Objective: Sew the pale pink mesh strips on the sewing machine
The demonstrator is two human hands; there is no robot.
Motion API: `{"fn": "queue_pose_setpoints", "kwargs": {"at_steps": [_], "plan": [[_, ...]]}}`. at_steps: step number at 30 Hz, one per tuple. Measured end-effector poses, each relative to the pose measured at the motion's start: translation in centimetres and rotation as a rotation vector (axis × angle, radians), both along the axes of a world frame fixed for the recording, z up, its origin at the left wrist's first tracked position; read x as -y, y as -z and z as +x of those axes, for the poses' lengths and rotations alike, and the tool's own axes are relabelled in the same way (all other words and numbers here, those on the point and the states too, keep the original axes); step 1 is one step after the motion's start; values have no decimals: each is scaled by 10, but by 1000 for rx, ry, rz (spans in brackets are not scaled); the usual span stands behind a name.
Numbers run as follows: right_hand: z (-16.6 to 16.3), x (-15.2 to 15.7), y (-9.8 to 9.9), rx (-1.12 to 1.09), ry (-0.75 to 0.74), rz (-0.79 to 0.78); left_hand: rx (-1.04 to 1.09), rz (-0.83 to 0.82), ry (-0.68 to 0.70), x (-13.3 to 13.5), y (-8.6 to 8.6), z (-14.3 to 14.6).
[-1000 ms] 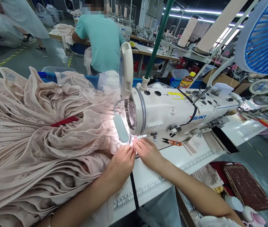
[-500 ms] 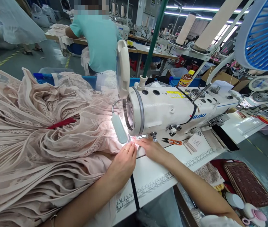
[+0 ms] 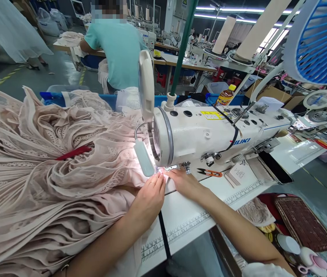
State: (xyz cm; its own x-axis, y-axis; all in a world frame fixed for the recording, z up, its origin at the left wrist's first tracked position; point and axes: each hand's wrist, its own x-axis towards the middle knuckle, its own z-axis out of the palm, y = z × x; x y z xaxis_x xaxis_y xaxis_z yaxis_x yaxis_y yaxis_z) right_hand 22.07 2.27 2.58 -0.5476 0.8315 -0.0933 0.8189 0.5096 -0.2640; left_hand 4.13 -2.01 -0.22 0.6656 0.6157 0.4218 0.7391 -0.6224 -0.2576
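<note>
Fabric: I see the pink fabric (image 3: 65,173) heaped left of the machine (image 3: 209,134), with one edge reaching under the foot (image 3: 163,169).
Left hand: my left hand (image 3: 149,194) pinches that edge just short of the foot.
Right hand: my right hand (image 3: 185,181) lies close beside it with its fingertips on the edge; glare hides any grip.
Axis: the edge runs away from me, between both hands.
</note>
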Motion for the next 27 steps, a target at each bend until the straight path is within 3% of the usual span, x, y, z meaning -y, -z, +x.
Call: {"fn": "queue_pose_setpoints", "kwargs": {"at_steps": [9, 18, 27], "plan": [[0, 0, 5, 7, 10, 28, 2, -35, -30, -1, 4, 0], [-2, -1, 0, -3, 39, -76, 23, 4, -12, -3, 1, -2], [0, -4, 6, 8, 24, -37, 0, -25, -36, -4, -1, -3]]}}
